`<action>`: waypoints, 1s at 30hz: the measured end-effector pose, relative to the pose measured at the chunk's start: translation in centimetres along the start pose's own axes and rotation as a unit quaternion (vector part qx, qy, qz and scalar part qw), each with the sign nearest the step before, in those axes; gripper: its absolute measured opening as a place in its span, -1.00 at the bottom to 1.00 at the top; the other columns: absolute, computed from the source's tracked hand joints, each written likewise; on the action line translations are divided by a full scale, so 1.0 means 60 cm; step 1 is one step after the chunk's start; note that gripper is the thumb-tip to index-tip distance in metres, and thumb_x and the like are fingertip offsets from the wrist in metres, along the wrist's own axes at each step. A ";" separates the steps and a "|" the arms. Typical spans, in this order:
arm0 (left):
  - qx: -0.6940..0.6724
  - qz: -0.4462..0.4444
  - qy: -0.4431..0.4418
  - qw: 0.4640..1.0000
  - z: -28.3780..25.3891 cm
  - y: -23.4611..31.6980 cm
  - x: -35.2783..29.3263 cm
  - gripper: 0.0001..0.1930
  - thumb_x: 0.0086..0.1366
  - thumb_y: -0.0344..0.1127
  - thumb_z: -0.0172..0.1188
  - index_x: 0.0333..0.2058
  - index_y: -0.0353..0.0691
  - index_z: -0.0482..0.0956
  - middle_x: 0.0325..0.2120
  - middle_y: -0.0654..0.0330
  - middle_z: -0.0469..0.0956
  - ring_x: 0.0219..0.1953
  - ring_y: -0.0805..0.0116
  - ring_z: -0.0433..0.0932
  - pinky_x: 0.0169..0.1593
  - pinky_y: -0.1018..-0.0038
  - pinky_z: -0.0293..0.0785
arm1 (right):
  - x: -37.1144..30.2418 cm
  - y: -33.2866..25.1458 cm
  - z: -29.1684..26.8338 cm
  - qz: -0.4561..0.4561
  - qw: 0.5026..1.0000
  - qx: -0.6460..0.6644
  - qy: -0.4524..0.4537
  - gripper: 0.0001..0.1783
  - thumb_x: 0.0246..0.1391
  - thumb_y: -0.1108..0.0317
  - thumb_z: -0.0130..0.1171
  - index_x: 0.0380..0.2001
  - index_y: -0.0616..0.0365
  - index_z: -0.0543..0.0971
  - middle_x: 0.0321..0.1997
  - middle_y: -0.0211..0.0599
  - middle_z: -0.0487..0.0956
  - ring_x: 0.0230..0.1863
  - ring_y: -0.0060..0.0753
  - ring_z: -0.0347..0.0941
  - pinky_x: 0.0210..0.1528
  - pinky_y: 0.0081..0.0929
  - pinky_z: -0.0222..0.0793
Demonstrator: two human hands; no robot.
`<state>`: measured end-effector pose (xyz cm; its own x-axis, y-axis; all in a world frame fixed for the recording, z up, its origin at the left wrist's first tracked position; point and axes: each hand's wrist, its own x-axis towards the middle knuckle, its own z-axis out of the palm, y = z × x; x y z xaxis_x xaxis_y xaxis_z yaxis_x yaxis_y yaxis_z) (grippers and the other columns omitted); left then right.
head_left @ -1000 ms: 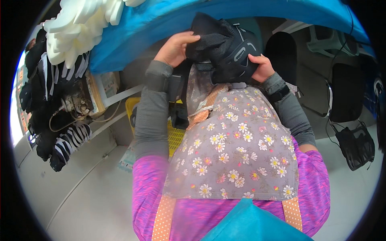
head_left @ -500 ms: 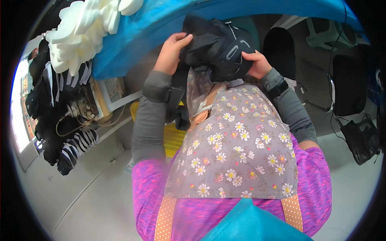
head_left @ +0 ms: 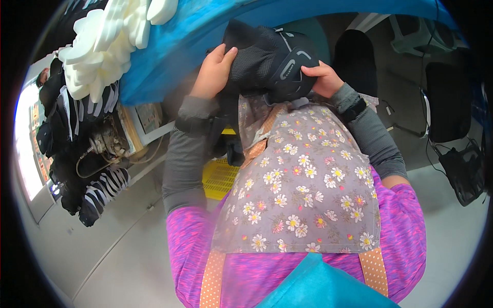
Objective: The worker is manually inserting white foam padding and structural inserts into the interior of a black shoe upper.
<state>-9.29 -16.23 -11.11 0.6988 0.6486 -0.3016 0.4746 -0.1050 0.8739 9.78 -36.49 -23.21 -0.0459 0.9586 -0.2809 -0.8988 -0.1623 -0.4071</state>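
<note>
Above my lap, close to the edge of a blue-covered table, I hold a black piece that looks like a shoe upper [head_left: 287,66]. It has dotted mesh on its left part, smoother panels on the right, and grey raised trim. My left hand [head_left: 214,72] pinches the mesh end, fingers curled behind it. At the other end, my right hand [head_left: 323,78] grips the smooth side with its thumb on top and fingers hidden underneath. The piece is stretched between both hands. Grey sleeves cover my forearms.
White foam foot-shaped pieces [head_left: 102,43] lie heaped on the blue table cover [head_left: 164,56] at the far left. Below them are several black-and-white shoe parts [head_left: 105,190] and a machine [head_left: 110,136]. A yellow basket [head_left: 220,177] stands under my left arm. Black chairs [head_left: 447,105] stand right.
My left hand has shifted slightly left and down, drawing the black mesh end with it. My right hand has moved a little left too, still gripping the piece.
</note>
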 end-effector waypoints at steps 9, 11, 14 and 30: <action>0.370 0.067 0.113 0.920 0.064 0.031 0.058 -0.69 0.38 -0.11 0.03 -0.29 -0.28 0.49 -0.33 -0.23 0.56 -0.21 -0.27 0.50 -0.18 0.04 0.45 | -0.009 0.007 -0.017 0.022 0.997 0.072 -0.005 -0.67 0.25 0.37 0.08 0.01 0.33 0.52 0.02 -0.16 0.61 0.01 -0.25 0.56 0.18 -0.22 0.41; 0.410 0.059 0.136 0.900 0.094 0.046 0.066 -0.70 0.37 -0.09 0.01 -0.31 -0.25 0.49 -0.36 -0.19 0.57 -0.22 -0.30 0.51 -0.18 -0.03 0.43 | -0.017 0.013 -0.013 0.020 0.988 0.149 -0.020 -0.65 0.26 0.36 0.06 0.01 0.38 0.52 0.05 -0.12 0.59 0.05 -0.21 0.55 0.21 -0.19 0.39; 0.470 0.110 0.166 0.860 0.112 0.018 0.081 -0.70 0.41 -0.08 0.00 -0.35 -0.21 0.45 -0.56 -0.12 0.58 -0.45 -0.20 0.58 -0.39 -0.02 0.50 | -0.015 0.011 -0.003 0.015 0.987 0.159 -0.033 -0.65 0.27 0.36 0.04 0.02 0.39 0.52 0.06 -0.10 0.58 0.07 -0.18 0.54 0.23 -0.20 0.38; 0.464 0.079 0.226 0.853 0.128 -0.011 0.064 -0.70 0.42 -0.06 -0.06 -0.35 -0.17 0.41 -0.62 -0.12 0.58 -0.55 -0.18 0.59 -0.50 0.01 0.50 | -0.018 0.037 0.007 0.065 0.965 0.249 -0.051 -0.54 0.26 0.30 -0.01 0.12 0.41 0.42 0.16 -0.02 0.51 0.18 -0.08 0.45 0.34 -0.09 0.26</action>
<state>-2.78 -19.46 -15.81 0.6157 0.7729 0.1533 0.7588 -0.6341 0.1491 7.63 -37.79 -23.47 -0.1919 0.9598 -0.2048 -0.9795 -0.1743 0.1011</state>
